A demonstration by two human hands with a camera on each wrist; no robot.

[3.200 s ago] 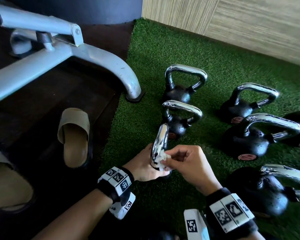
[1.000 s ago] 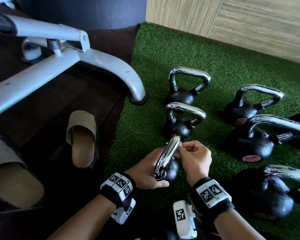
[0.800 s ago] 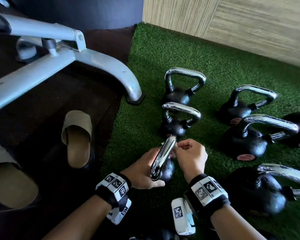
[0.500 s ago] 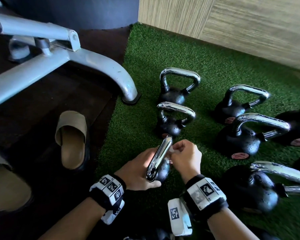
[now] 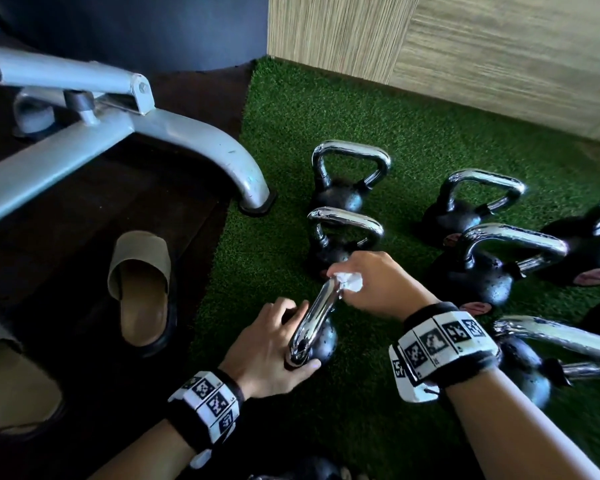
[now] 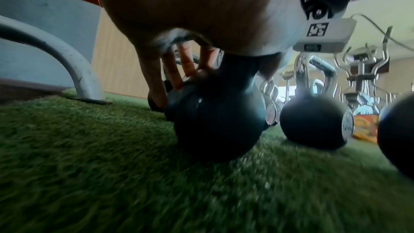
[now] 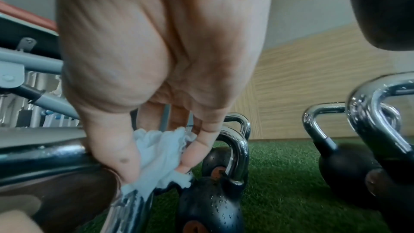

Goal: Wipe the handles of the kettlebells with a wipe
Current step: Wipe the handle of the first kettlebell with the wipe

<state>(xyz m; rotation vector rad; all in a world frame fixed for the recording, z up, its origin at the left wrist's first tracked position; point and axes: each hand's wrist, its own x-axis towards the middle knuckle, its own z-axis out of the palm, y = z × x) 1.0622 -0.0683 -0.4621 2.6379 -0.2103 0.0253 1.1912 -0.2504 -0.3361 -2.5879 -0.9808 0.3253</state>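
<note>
A small black kettlebell (image 5: 321,342) stands tilted on the green turf, its chrome handle (image 5: 317,311) slanting away from me. My left hand (image 5: 297,336) grips the ball, thumb on the near side and fingers on the far side; the left wrist view shows those fingers (image 6: 154,84) lying on the ball (image 6: 215,121). My right hand (image 5: 347,289) pinches a crumpled white wipe (image 5: 350,281) against the far end of the handle. In the right wrist view the wipe (image 7: 159,153) sits between thumb and fingers on the chrome bar (image 7: 40,159).
Several more chrome-handled kettlebells stand on the turf, two just beyond (image 5: 340,233) and larger ones to the right (image 5: 478,271). A grey bench leg (image 5: 222,157) ends at the turf edge. A tan slipper (image 5: 141,285) lies on the dark floor at left. A wooden wall (image 5: 465,46) runs behind.
My right hand has slid the wipe from the near end of the handle to its far end, where the wipe now shows. My left hand still holds the ball.
</note>
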